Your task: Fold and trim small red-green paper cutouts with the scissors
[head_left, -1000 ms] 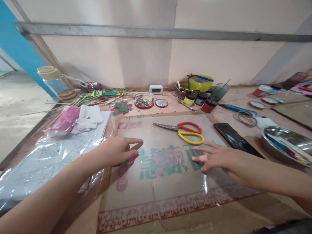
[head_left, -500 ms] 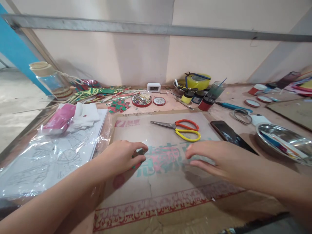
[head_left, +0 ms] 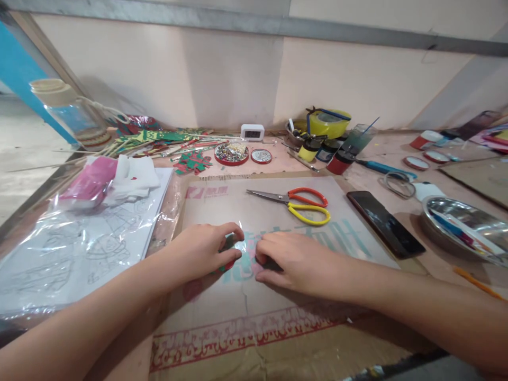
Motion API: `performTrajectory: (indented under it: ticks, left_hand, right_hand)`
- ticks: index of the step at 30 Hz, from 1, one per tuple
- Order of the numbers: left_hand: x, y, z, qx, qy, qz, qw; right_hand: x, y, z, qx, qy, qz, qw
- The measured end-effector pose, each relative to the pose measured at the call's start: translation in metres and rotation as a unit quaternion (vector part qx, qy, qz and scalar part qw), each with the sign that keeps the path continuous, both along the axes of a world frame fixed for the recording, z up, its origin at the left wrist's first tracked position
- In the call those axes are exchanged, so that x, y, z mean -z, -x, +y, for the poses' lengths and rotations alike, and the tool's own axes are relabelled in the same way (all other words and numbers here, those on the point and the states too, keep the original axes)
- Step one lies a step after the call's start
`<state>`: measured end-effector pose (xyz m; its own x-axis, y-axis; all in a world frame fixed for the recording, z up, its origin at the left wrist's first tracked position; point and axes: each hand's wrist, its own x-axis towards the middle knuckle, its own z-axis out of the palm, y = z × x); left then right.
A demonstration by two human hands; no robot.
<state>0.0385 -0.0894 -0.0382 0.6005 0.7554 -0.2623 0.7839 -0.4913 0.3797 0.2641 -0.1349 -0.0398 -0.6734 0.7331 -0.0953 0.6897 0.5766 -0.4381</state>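
A small red-and-green paper piece (head_left: 227,263) lies at the centre of the frame, under a clear plastic sheet (head_left: 278,211) spread over a printed cardboard sheet (head_left: 254,323); only its edge shows below the thumb of the left hand (head_left: 202,251). The left hand's grip is curled, thumb and forefinger pinched at the piece through the sheet; whether it actually clamps the piece cannot be told. The right hand (head_left: 296,262) lies palm down just right of the left hand, fingers bent and pressing on the plastic sheet, fingertips almost touching the left thumb; it grasps nothing that can be seen. Above the hands, on the same sheet, lie scissors (head_left: 299,203) with one red and one yellow handle, blades pointing to the left of the frame. A dark phone (head_left: 384,223) lies to the right of the scissors, and a steel bowl (head_left: 464,225) stands at the right edge. At the left of the frame, line drawings in a plastic sleeve (head_left: 79,254) rest on the table (head_left: 400,153). Further back, paint jars (head_left: 329,153), a red lid of beads (head_left: 231,153) and a small white clock (head_left: 253,131) stand near the wall.
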Motion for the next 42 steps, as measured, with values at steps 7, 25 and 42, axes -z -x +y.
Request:
performTrajectory:
  ticks: [7, 25, 42]
  left_hand:
    - [-0.002, 0.001, 0.007, -0.056, 0.048, -0.061, 0.995]
    - [-0.007, 0.008, 0.017, -0.130, -0.010, -0.059, 0.990]
    - [-0.010, 0.002, -0.005, 0.031, 0.054, 0.056, 0.996]
  right_hand:
    - [0.000, 0.003, -0.001, -0.002, 0.010, 0.002, 1.000]
    - [0.005, -0.043, 0.041, -0.212, 0.040, 0.011, 0.976]
    - [0.018, -0.038, 0.013, -0.033, -0.054, -0.134, 0.989]
